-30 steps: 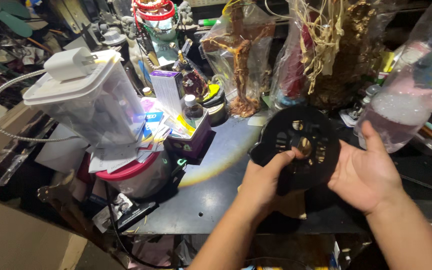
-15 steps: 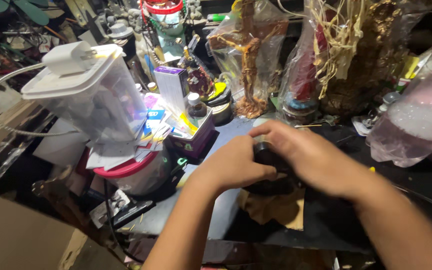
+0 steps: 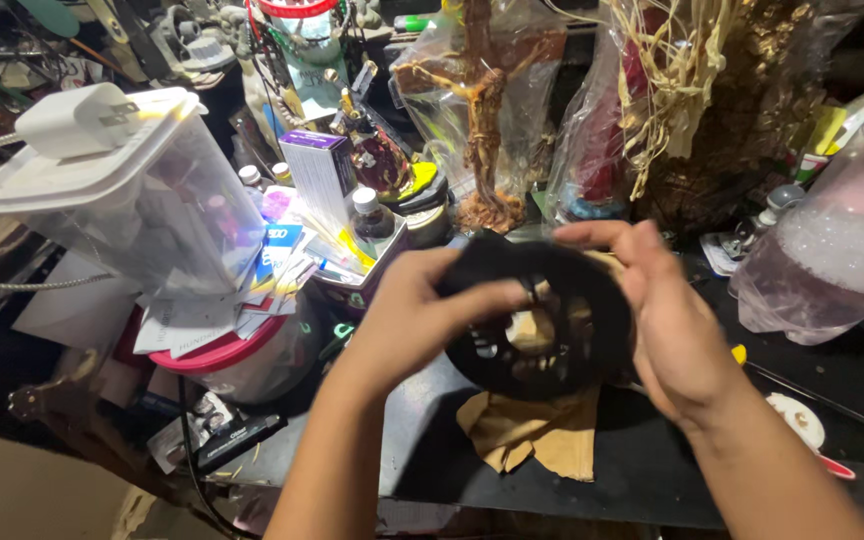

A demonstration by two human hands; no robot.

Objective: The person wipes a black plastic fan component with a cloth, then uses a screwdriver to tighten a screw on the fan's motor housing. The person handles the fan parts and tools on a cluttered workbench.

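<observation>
Both hands hold a round black disc (image 3: 542,345) with several cut-out holes, lifted a little above the dark table (image 3: 422,440). My left hand (image 3: 417,315) grips its left edge, thumb lying across the face. My right hand (image 3: 667,320) wraps the right and top rim. A crumpled tan cloth (image 3: 532,435) lies on the table just under the disc.
A clear plastic lidded container (image 3: 142,200) with a white power adapter (image 3: 77,120) on it stands at left, above a pink-lidded tub (image 3: 217,355) and papers. Bagged figurines (image 3: 487,110) and dried straw (image 3: 692,70) crowd the back. A clear plastic bottle (image 3: 832,250) lies at right.
The disc was held flat and open to view a second ago. Both hands then closed over it, and now it is tilted up with its face toward me.
</observation>
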